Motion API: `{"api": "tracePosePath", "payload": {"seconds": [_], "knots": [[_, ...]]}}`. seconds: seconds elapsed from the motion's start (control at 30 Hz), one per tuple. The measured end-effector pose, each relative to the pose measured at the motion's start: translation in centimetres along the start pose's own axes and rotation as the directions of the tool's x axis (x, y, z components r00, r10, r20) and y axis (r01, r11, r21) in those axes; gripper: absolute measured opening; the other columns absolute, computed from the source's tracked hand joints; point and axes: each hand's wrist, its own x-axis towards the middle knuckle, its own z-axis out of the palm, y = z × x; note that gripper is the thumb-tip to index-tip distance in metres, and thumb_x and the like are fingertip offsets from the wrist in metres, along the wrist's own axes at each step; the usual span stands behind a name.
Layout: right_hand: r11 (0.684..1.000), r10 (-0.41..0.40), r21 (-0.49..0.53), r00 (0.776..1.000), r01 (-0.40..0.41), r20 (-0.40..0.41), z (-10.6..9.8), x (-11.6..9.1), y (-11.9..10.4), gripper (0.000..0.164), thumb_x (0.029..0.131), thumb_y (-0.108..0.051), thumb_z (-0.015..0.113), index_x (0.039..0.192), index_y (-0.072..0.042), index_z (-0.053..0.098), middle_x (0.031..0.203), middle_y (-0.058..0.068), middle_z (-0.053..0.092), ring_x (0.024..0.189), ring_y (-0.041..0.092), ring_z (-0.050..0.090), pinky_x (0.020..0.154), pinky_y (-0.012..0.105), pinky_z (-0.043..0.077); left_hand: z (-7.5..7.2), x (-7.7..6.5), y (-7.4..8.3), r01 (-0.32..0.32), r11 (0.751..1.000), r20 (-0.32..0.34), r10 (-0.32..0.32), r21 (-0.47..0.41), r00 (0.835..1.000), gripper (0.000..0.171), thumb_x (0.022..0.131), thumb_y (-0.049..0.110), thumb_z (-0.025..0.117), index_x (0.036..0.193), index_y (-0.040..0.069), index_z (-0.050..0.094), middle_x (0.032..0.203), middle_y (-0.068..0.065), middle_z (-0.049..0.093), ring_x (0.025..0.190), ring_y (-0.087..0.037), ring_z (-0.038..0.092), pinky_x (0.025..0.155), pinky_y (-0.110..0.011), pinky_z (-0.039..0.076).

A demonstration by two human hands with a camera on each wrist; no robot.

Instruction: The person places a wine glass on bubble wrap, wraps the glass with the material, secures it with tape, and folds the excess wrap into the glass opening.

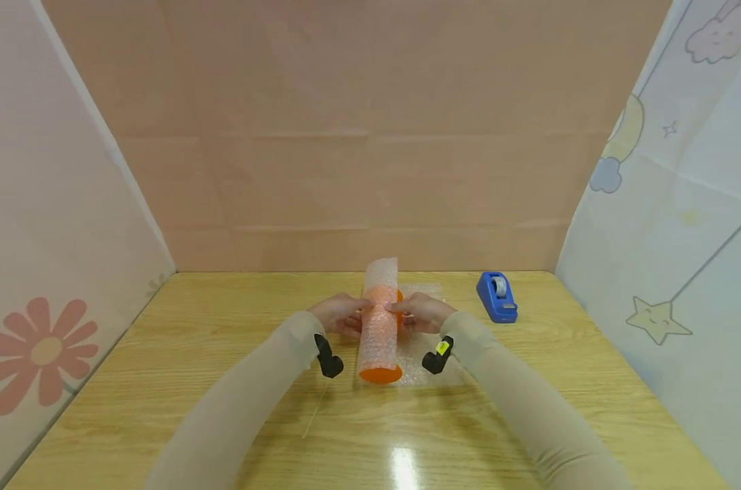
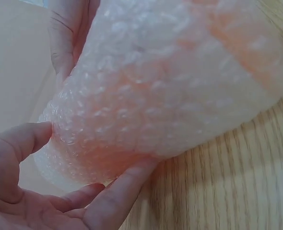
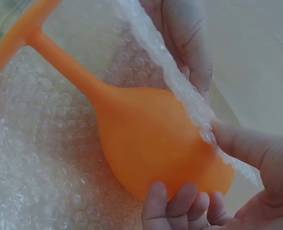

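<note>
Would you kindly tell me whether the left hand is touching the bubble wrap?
Touching: the left wrist view shows the left hand with its thumb tip and a fingertip resting directly against the bubble wrap.

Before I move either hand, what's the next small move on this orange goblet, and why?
I'd probably roll the orange goblet rightward onto the flat part of the bubble wrap: the left hand grips the covered side and the right hand holds the goblet with the wrap's folded-over edge, but its right side looks bare, and wrap lies flat there.
</note>
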Motion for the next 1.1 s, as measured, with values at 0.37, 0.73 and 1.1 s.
{"api": "tracePosePath", "payload": {"seconds": [0.37, 0.73, 1.1], "knots": [[0.998, 0.05, 0.03, 0.998, -0.049, -0.042, 0.12, -0.26, -0.05, 0.021, 0.096, -0.016, 0.06, 0.105, 0.002, 0.054, 0.098, 0.006, 0.047, 0.083, 0.015, 0.052, 0.079, 0.025, 0.053, 0.3, -0.37, 0.33, -0.012, 0.998, -0.017, 0.013, 0.062, 1.0, 0.046, 0.097, 0.035, 0.057, 0.123, -0.003, 0.055, 0.109, -0.017, 0.066, 0.087, -0.024, 0.067, 0.075, -0.033, 0.059], [0.999, 0.036, 0.034, 0.998, -0.034, -0.057, 0.5, -0.72, -0.37, 0.024, 0.096, -0.014, 0.059, 0.111, 0.003, 0.052, 0.101, 0.006, 0.049, 0.084, 0.015, 0.054, 0.089, 0.031, 0.052, 0.28, -0.43, 0.32, -0.024, 0.997, -0.011, 0.025, 0.075, 1.0, 0.045, 0.098, 0.035, 0.056, 0.122, -0.003, 0.055, 0.105, -0.015, 0.066, 0.08, -0.021, 0.067, 0.07, -0.03, 0.059], [0.997, 0.047, 0.069, 0.997, -0.043, -0.058, 0.85, -0.32, -0.3, 0.017, 0.095, -0.012, 0.059, 0.103, 0.002, 0.054, 0.099, 0.007, 0.05, 0.085, 0.016, 0.054, 0.09, 0.032, 0.051, 0.16, -0.93, 0.36, -0.048, 0.994, -0.025, 0.05, 0.096, 0.998, 0.045, 0.097, 0.033, 0.058, 0.122, -0.004, 0.053, 0.107, -0.016, 0.063, 0.079, -0.021, 0.064, 0.069, -0.029, 0.059]]}}
